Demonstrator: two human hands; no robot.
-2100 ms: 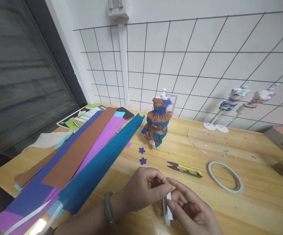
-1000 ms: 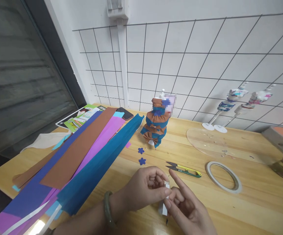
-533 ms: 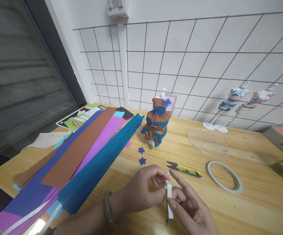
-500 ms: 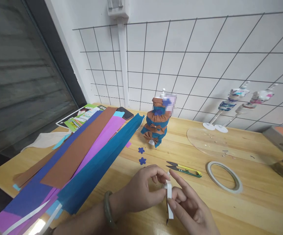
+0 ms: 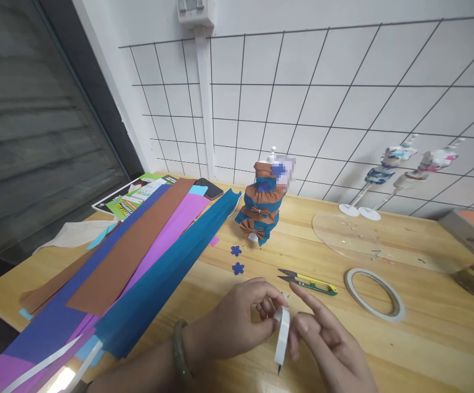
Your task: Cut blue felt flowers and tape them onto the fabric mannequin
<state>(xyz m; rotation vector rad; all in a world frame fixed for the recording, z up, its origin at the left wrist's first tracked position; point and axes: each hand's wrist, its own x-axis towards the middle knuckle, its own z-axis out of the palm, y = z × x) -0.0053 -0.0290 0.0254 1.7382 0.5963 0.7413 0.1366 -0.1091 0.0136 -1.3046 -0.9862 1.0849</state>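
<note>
My left hand point(image 5: 245, 316), with a green bangle at the wrist, pinches a narrow white strip point(image 5: 282, 341) between thumb and fingers. A small dark tip shows at the strip's lower end. Just right of the strip is my right hand point(image 5: 323, 338), its index finger stretched out and its thumb apart from the strip. Beyond the hands lie yellow-green thread snips point(image 5: 310, 283) and two blue paper flowers point(image 5: 237, 268), point(image 5: 236, 250). A small dress form in ruffled brown and teal paper point(image 5: 262, 204) stands behind them.
Long brown point(image 5: 134, 245), blue, purple and teal point(image 5: 167, 273) paper sheets cover the left. A phone point(image 5: 210, 189) lies behind them. To the right are a tape roll point(image 5: 348, 281), a clear round sheet point(image 5: 323, 234), two small decorated forms on stands point(image 5: 398, 154) and a grey-edged box point(image 5: 458, 232).
My right thumb and fingers have come off the white strip and moved slightly right. The strip's lower end has swung a little left, still in my left hand.
</note>
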